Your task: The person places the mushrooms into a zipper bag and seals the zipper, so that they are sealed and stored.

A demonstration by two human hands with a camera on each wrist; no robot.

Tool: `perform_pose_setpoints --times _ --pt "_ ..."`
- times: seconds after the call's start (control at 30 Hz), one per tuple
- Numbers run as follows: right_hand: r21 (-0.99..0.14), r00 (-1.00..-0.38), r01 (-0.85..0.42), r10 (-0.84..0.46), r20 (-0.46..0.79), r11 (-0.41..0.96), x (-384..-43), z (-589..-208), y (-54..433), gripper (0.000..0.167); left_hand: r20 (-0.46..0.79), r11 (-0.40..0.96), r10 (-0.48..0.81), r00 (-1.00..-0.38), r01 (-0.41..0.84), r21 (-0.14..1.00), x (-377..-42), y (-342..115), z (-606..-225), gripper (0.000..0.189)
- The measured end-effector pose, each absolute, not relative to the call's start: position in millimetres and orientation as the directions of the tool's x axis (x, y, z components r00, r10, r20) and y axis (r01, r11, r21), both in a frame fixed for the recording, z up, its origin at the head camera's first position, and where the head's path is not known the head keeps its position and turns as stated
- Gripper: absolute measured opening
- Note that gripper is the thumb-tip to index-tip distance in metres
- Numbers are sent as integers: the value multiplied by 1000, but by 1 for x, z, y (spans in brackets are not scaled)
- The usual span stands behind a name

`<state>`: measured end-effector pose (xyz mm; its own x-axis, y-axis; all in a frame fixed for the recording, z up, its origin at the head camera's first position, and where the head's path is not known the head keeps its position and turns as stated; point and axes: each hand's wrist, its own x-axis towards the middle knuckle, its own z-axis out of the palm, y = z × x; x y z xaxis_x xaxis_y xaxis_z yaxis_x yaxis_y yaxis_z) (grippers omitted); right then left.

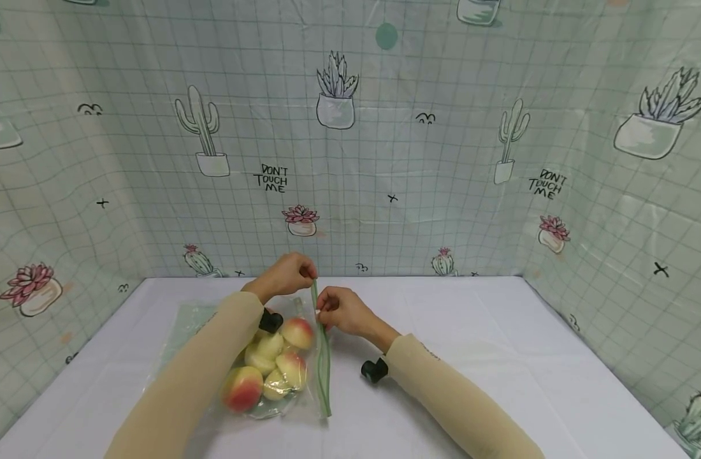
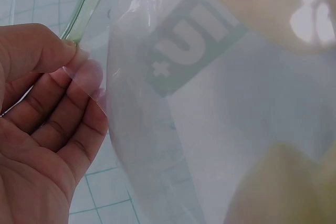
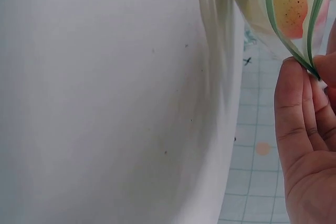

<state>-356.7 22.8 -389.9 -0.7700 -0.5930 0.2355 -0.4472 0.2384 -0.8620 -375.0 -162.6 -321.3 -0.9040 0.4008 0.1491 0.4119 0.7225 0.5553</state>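
Observation:
A clear zip bag [image 1: 311, 398] with a green zip strip lies on the table, holding several yellow-and-red peaches [image 1: 243, 387]. My left hand [image 1: 287, 275] pinches the far end of the green strip between thumb and finger; the left wrist view shows this left hand [image 2: 47, 98] gripping the bag's corner. Just nearer along the same strip, my right hand [image 1: 346, 311] pinches it too. In the right wrist view, two green lines of the bag mouth [image 3: 270, 9] meet at the fingertips of the right hand [image 3: 310, 124], with a gap between them farther along.
Another flat, clear-and-greenish plastic sheet or bag [image 1: 192, 322] lies to the left, partly behind the left sleeve [image 1: 195, 370]. White cloth covers the table [image 1: 471, 338]. A patterned curtain [image 1: 385, 159] encloses its back and sides. Each wrist carries a small black camera [image 1: 375, 370].

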Motion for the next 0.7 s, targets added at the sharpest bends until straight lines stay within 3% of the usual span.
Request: perform_pose_setpoints --times 0.7 --pt "-860 -775 -435 -597 206 269 -342 -389 28 10 162 707 411 -897 426 564 -373 -162 -320 13"
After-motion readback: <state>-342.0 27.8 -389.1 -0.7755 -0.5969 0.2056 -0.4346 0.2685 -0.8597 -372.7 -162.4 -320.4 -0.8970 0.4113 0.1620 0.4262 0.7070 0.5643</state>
